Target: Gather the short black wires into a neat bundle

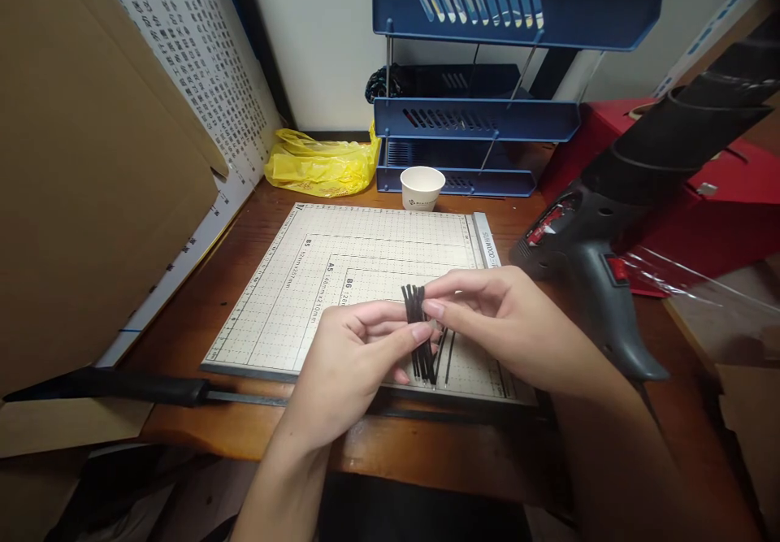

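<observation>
Left hand (pixel 359 355) and right hand (pixel 500 323) both pinch a bundle of thin black strips (pixel 418 332) mid-length.
Looks light, bendy, slippery; loose strips (pixel 446 355) at 4 o'clock on the cutting board (pixel 341 266).

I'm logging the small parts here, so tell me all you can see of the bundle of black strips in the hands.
The bundle of black strips is a handful of thin, straight, matte black pieces, like narrow tubing or ties. It stands roughly upright, ends fanned slightly at the top, over the gridded cutting board. The left hand and right hand pinch it mid-length between fingertips. A few loose strips lie just beside it.
</observation>
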`<state>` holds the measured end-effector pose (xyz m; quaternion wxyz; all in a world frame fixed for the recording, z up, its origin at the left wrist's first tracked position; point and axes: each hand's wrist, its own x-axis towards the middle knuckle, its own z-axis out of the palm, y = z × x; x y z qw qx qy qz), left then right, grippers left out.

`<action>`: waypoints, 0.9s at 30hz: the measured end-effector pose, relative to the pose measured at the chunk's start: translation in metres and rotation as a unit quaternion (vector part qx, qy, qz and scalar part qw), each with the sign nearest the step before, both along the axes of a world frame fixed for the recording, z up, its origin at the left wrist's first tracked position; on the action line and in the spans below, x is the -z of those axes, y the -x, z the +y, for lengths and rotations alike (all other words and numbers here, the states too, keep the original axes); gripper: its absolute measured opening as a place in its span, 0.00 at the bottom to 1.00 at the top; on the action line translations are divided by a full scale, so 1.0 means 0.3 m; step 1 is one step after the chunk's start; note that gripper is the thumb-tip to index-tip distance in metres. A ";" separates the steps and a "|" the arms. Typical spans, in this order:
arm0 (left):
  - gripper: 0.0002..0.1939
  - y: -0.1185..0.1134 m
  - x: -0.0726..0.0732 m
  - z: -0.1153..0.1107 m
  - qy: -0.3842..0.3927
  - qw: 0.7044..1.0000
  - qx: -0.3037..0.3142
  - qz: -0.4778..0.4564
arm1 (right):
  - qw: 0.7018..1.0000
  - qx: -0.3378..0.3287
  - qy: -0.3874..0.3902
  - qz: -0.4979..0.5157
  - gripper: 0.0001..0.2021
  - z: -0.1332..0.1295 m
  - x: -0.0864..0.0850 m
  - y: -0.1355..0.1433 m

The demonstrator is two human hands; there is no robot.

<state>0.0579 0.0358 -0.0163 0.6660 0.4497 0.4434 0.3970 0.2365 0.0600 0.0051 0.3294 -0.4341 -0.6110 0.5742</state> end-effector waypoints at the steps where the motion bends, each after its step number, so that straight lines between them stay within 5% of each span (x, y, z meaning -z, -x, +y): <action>1: 0.12 0.000 0.000 0.000 -0.001 1.000 0.003 -0.001 | 1.000 0.004 0.006 0.003 0.05 0.001 0.001 0.002; 27: 0.12 0.014 -0.005 0.001 0.000 0.998 0.053 0.015 | 0.998 0.023 0.039 0.043 0.05 -0.003 0.001 0.004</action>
